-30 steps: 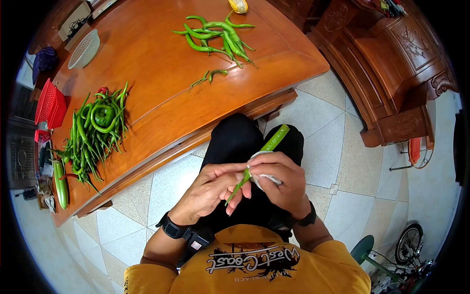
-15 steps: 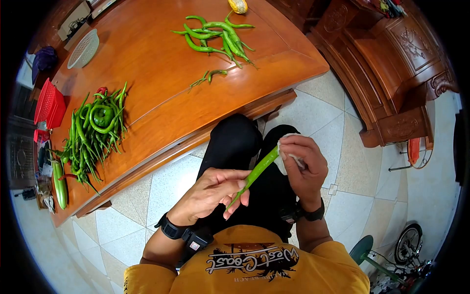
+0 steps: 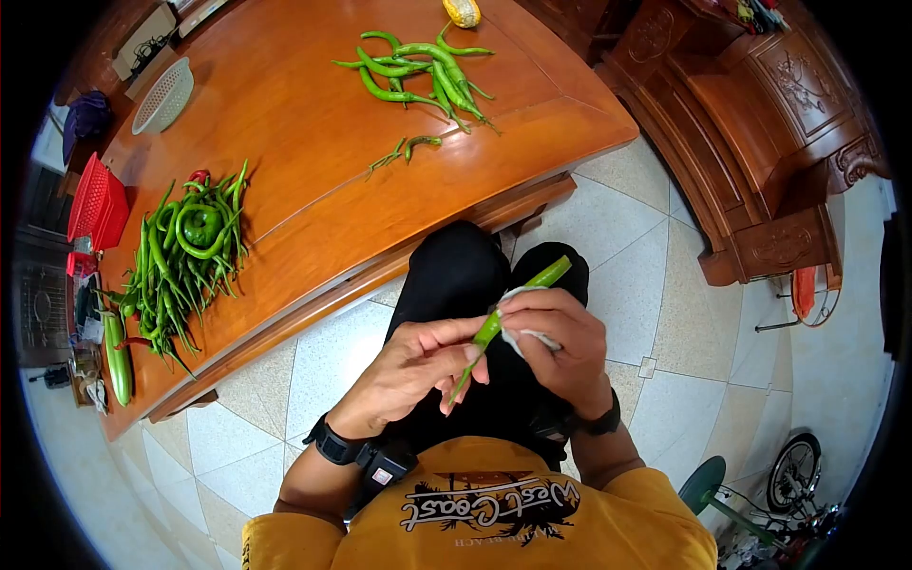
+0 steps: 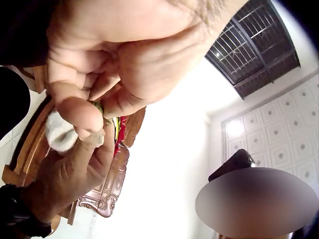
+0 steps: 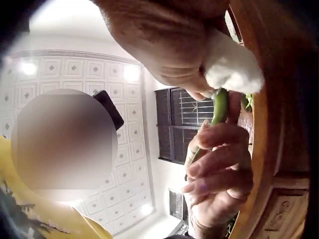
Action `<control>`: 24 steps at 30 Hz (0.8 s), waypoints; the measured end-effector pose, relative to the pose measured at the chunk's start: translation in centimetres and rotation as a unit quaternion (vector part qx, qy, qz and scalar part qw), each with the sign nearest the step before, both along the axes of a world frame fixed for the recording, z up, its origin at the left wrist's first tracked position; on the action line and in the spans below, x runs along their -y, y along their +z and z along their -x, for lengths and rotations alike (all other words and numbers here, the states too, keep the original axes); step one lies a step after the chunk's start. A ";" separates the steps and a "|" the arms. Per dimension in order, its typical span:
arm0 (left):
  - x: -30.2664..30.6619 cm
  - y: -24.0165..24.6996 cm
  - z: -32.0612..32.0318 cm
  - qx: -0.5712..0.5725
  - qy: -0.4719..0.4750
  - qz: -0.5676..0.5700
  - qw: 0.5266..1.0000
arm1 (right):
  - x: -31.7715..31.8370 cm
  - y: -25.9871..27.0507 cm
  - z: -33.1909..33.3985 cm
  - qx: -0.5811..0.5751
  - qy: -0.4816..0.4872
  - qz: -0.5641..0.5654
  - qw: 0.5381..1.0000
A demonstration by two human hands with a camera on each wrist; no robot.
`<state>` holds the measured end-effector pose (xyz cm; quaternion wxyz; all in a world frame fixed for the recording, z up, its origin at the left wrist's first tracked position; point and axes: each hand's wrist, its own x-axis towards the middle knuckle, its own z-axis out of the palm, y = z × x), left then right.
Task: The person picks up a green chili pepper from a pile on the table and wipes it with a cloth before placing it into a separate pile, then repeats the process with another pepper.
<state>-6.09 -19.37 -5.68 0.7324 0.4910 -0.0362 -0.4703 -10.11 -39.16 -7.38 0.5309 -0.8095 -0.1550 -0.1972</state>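
Over the lap, my left hand (image 3: pixel 418 366) pinches a long green chili pepper (image 3: pixel 486 331) near its stem end between thumb and fingers. My right hand (image 3: pixel 556 342) grips a white cloth (image 3: pixel 537 336) wrapped about the pepper's middle, and the far end sticks out beyond the fingers. In the right wrist view the white cloth (image 5: pixel 234 64) bulges from the right hand, with the green pepper (image 5: pixel 220 107) running down into the left fingers. The left wrist view hides most of the pepper behind the left thumb.
On the wooden table (image 3: pixel 313 142), a small group of green peppers (image 3: pixel 442 71) lies at the back, with small pepper pieces (image 3: pixel 404 152) nearer. At left are a large chili pile (image 3: pixel 185 256), a red basket (image 3: pixel 98 204), a pale basket (image 3: pixel 164 95) and a long green vegetable (image 3: pixel 117 356).
The right hand with the cloth slid out to the pepper's far end, then came back toward the left hand. The left hand keeps its pinch on the pepper.
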 end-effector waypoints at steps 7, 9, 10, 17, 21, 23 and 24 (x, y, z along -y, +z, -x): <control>0.0 0.0 0.0 0.035 -0.003 -0.034 0.999 | 1.3 -0.2 -0.2 0.031 -0.106 0.005 0.994; 0.1 0.1 -0.1 0.041 -0.012 -0.042 0.998 | 1.1 0.0 -0.2 0.025 -0.103 0.003 0.994; 0.1 0.1 -0.1 0.044 -0.007 -0.045 0.998 | 0.9 0.1 -0.2 0.022 -0.101 0.002 0.995; 0.5 -0.1 0.2 0.059 0.020 -0.019 0.998 | -1.0 0.0 0.4 -0.021 -0.009 -0.042 0.999; 0.4 -0.1 0.2 0.075 0.026 -0.017 0.997 | -1.9 0.0 0.7 -0.016 0.036 -0.063 0.997; 0.4 -0.2 0.2 0.085 0.028 -0.019 0.996 | -1.7 0.0 0.6 -0.022 0.040 -0.053 0.998; 0.3 -0.3 0.2 0.090 0.030 -0.021 0.995 | -1.6 0.1 0.6 -0.024 0.042 -0.048 0.998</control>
